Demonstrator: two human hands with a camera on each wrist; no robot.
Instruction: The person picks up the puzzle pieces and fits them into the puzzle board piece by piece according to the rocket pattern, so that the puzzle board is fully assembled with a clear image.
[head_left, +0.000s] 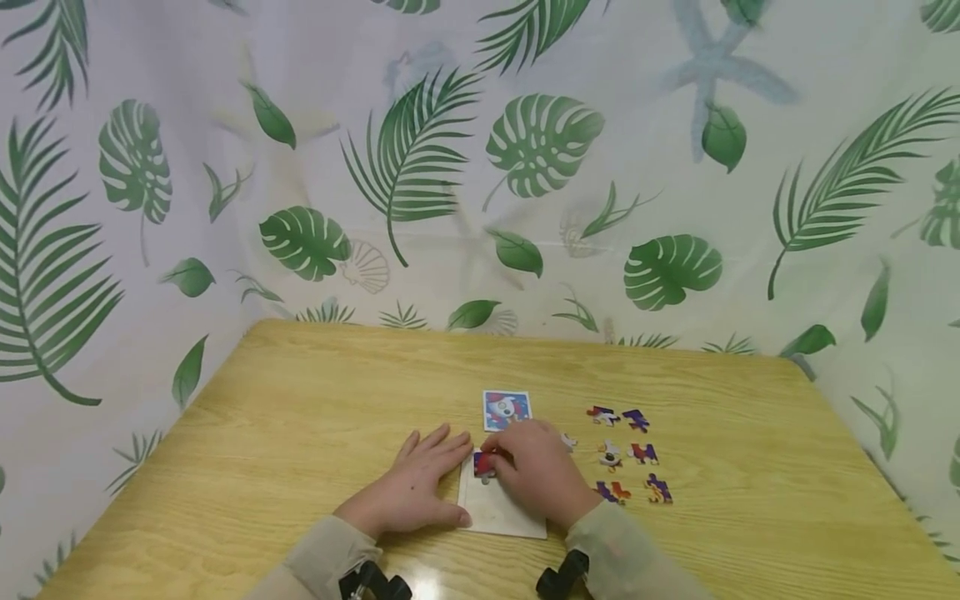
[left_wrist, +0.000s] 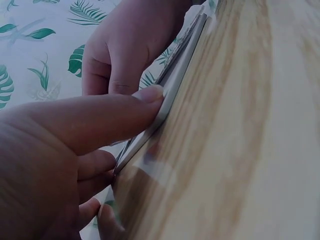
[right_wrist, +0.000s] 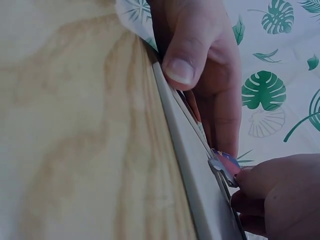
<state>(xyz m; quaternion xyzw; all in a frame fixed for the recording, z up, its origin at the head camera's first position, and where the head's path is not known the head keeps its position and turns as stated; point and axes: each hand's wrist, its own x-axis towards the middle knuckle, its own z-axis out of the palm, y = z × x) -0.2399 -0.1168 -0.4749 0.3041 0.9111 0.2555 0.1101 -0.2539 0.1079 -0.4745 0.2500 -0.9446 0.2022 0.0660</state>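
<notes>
A pale puzzle board lies flat on the wooden table. My left hand rests along its left side with the fingers extended, the thumb touching the near left edge. In the left wrist view that thumb lies against the board's edge. Over the board's upper part, my right hand pinches a red and purple jigsaw piece between thumb and fingers at the upper left corner. The same piece shows tilted in the right wrist view. Part of the board is hidden under the right hand.
A small picture card with a white figure on blue lies just beyond the board. Several loose jigsaw pieces lie to the right, one partly hidden behind the right hand. A leaf-patterned curtain hangs behind the table.
</notes>
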